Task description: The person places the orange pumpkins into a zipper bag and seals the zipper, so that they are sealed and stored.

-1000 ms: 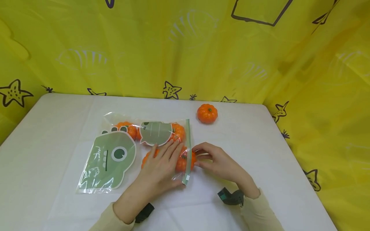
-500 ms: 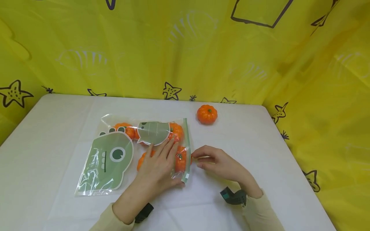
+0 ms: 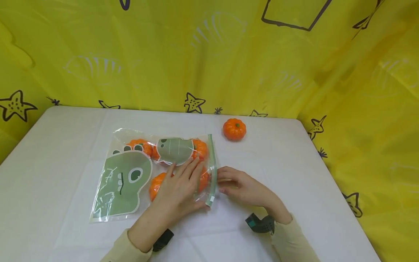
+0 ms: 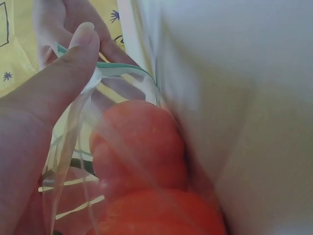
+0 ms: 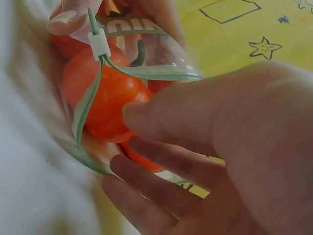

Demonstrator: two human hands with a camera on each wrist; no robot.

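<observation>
A clear zip bag with green cartoon prints lies on the table, holding several small orange toy pumpkins. My left hand rests across its right part with extended fingers, the thumb beside the white slider. Just right of the bag's green-edged mouth is my right hand, its fingers loosely bent. In the right wrist view the mouth gapes around a pumpkin; the right thumb overlaps that pumpkin, and I cannot tell whether they touch. Through the film, the left wrist view shows a pumpkin below the left thumb.
One loose pumpkin sits at the back right of the white-covered table. A yellow curtain with sea-creature drawings hangs behind and along the sides. Dark wrist devices sit under both wrists.
The pumpkin at the bag's mouth has gone in from my right hand. Another pumpkin inside has shifted left. The bag slid slightly left; the left hand stayed on it.
</observation>
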